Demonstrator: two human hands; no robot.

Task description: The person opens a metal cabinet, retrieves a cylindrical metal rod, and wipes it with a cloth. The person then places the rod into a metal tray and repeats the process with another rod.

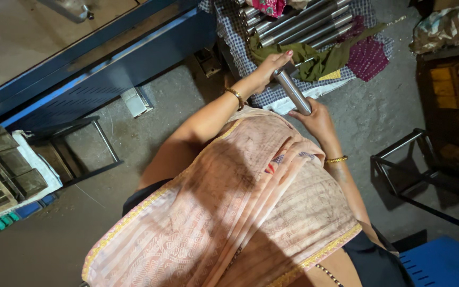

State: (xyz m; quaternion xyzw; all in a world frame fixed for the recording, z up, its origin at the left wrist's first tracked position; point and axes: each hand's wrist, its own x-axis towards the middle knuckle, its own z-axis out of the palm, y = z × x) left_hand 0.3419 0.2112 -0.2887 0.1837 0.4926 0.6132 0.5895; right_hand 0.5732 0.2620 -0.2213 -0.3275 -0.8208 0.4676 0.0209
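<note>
A steel rod [292, 91] is held slantwise over the near edge of a checked cloth [238, 40] spread on the floor. The left hand [270, 66] wraps its fingers around the rod's upper end, also pressing an olive rag [314, 59] there, it seems. The right hand [317, 121] has its fingers closed on the lower end. More steel rods [293, 21] lie side by side on the cloth behind, beside a maroon cloth [367, 56].

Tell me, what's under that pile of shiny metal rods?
A blue checked cloth lies under the metal rods, on the concrete floor. Whatever is beneath the cloth is covered.
</note>
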